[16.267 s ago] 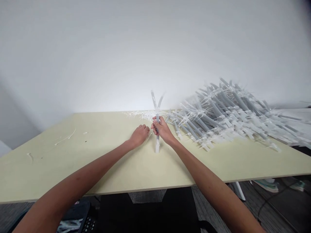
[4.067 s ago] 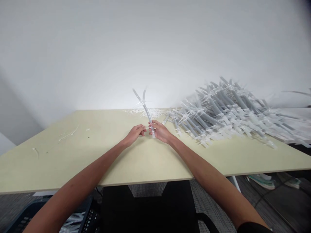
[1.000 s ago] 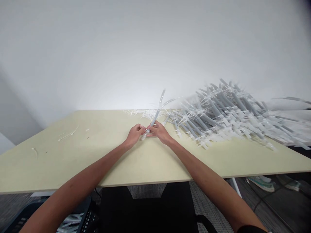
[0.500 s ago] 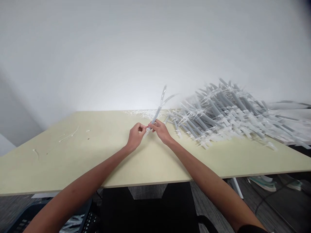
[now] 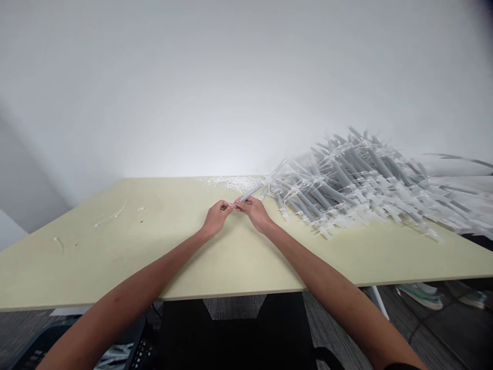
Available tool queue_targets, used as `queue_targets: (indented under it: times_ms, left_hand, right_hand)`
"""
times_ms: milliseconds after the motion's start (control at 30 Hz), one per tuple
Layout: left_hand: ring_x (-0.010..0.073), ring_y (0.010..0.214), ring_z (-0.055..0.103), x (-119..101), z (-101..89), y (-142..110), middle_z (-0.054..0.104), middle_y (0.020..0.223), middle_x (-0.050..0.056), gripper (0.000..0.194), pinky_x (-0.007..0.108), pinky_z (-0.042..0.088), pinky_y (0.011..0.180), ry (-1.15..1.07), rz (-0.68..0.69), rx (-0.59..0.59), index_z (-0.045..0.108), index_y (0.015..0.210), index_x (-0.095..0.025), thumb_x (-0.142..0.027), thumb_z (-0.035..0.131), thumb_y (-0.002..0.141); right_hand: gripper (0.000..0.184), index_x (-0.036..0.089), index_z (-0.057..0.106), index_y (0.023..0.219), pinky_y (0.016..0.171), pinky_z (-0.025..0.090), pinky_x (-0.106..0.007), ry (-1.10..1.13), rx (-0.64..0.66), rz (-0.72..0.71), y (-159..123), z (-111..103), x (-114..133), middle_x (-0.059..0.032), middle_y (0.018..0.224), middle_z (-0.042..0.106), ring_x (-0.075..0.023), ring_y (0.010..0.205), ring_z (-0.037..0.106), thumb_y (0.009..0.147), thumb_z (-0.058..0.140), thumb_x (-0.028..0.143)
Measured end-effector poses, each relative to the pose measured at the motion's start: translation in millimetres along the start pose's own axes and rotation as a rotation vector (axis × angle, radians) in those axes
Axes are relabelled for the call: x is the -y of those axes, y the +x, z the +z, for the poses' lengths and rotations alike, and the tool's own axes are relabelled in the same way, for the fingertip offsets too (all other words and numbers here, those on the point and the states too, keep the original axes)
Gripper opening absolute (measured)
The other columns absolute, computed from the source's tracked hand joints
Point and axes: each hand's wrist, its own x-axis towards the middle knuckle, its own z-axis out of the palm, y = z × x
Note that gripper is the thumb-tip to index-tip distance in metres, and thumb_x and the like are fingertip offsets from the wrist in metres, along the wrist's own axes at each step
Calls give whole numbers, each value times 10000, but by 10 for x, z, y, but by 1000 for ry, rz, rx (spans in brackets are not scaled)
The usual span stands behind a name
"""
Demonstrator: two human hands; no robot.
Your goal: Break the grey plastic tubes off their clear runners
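Observation:
My left hand (image 5: 215,218) and my right hand (image 5: 254,212) meet over the middle of the pale wooden table (image 5: 192,257). Both pinch the near end of a bundle of grey plastic tubes (image 5: 252,191), which slants low to the right, its far end among the heap. The fingers of both hands are closed on it. A thin white cable tie seems to wrap the bundle at the fingertips; I cannot make it out clearly.
A big heap of tied grey tube bundles (image 5: 358,180) covers the table's right side. Loose white cable ties (image 5: 231,182) lie at the far edge behind my hands. A few stray ties (image 5: 110,215) lie at the left. A black crate (image 5: 127,349) sits under the table.
The bundle has swung down from pointing up and right to lying low towards the heap. My hands stay together at its near end.

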Motion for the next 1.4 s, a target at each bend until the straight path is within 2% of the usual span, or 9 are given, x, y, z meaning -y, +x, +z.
queue_targets:
  times_ms: [300, 767, 1167, 1267, 1333, 1400]
  left_hand:
    - [156, 769, 573, -12, -15, 11, 647, 866, 29, 296, 269, 408, 719, -1, -8, 0, 544, 708, -173, -466, 513, 744]
    - [145, 701, 537, -15, -29, 12, 618, 757, 11, 336, 246, 367, 631, 56, 0, 16, 548, 687, -171, -492, 481, 758]
    - [148, 708, 533, -60, -24, -7, 609, 745, 15, 342, 257, 380, 648, 88, -1, 9, 563, 674, -169, -477, 459, 782]
    - [155, 811, 551, -171, 23, -105, 603, 880, 38, 277, 266, 413, 736, 131, 118, -115, 565, 834, -175, -434, 468, 814]
    - [161, 897, 540, -289, 62, -189, 569, 975, 59, 282, 289, 417, 810, 186, 279, -219, 524, 1021, -184, -385, 492, 826]
    - [174, 962, 520, -416, 100, -260, 540, 1023, 77, 330, 320, 414, 860, 268, 488, -249, 478, 1123, -189, -334, 516, 829]
  right_hand:
    - [235, 141, 663, 763, 803, 438, -342, 123, 5, 21, -6, 3, -7, -39, 728, 627, -150, 726, 580, 592, 751, 275]
    - [239, 149, 656, 773, 777, 434, -329, 75, 22, 9, 2, -27, -26, -40, 736, 639, -150, 719, 569, 603, 738, 294]
    - [237, 158, 652, 776, 782, 428, -328, 54, 17, -3, 15, -30, -21, -31, 726, 630, -157, 734, 566, 610, 736, 303]
    - [224, 149, 645, 773, 772, 429, -317, 142, 85, 29, 20, -42, 68, -31, 728, 617, -143, 708, 556, 636, 727, 306]
    - [213, 146, 637, 766, 751, 432, -298, 215, 157, 53, 18, -57, 173, -31, 740, 606, -135, 703, 547, 661, 713, 316]
    - [207, 149, 628, 756, 693, 430, -270, 257, 224, 81, 4, -73, 299, -23, 723, 585, -122, 673, 526, 678, 702, 326]
